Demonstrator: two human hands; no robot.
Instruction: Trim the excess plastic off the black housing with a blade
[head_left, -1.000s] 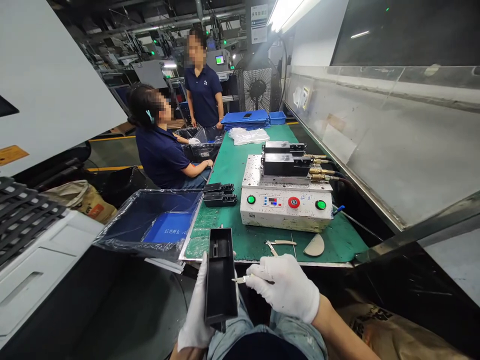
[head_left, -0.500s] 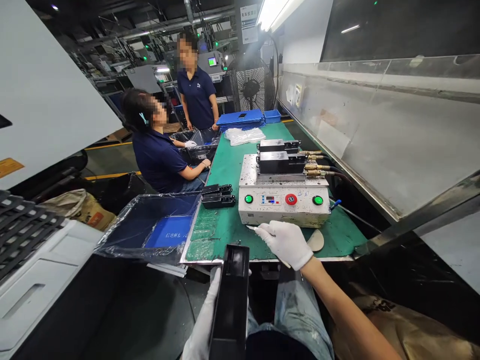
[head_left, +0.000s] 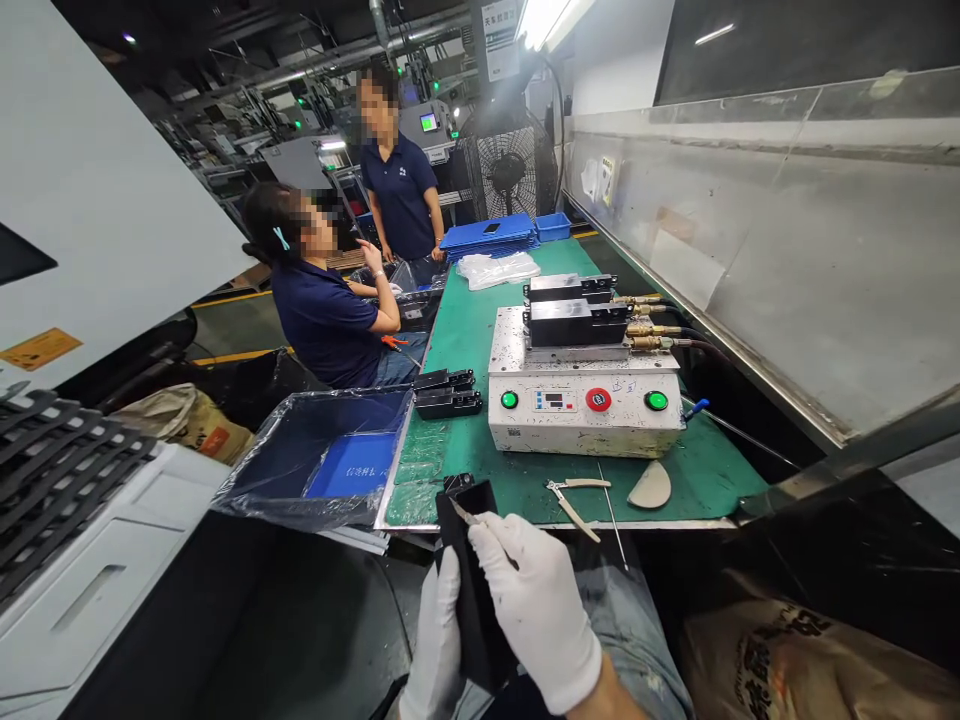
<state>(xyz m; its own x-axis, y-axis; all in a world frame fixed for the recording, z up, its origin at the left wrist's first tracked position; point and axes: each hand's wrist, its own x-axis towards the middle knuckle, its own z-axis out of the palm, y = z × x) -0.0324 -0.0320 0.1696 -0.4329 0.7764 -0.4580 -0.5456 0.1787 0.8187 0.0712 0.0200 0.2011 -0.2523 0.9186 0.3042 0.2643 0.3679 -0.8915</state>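
Observation:
My left hand (head_left: 435, 625), in a white glove, is closed around a long black plastic housing (head_left: 480, 610), held tilted below the table's front edge. My right hand (head_left: 536, 595), gloved too, pinches a small knife (head_left: 461, 512). Its thin metal tip meets the housing's upper end; the palm hides most of its handle. Near the front edge of the green table (head_left: 465, 440) lie nippers (head_left: 576, 500) with pale handles, a thin metal rod (head_left: 613, 520) and a pale half-round piece (head_left: 649, 486).
A white machine (head_left: 585, 425) with green and red buttons carries black housings (head_left: 577, 322). More black housings (head_left: 448, 402) lie to its left. A plastic-lined bin (head_left: 300, 440) stands left of the table. Beyond it, one person sits (head_left: 322, 310) and another stands (head_left: 397, 190).
My right hand has brought the knife from the table down to the housing, uncovering the nippers and rod. The housing has tilted. The seated person has raised a hand.

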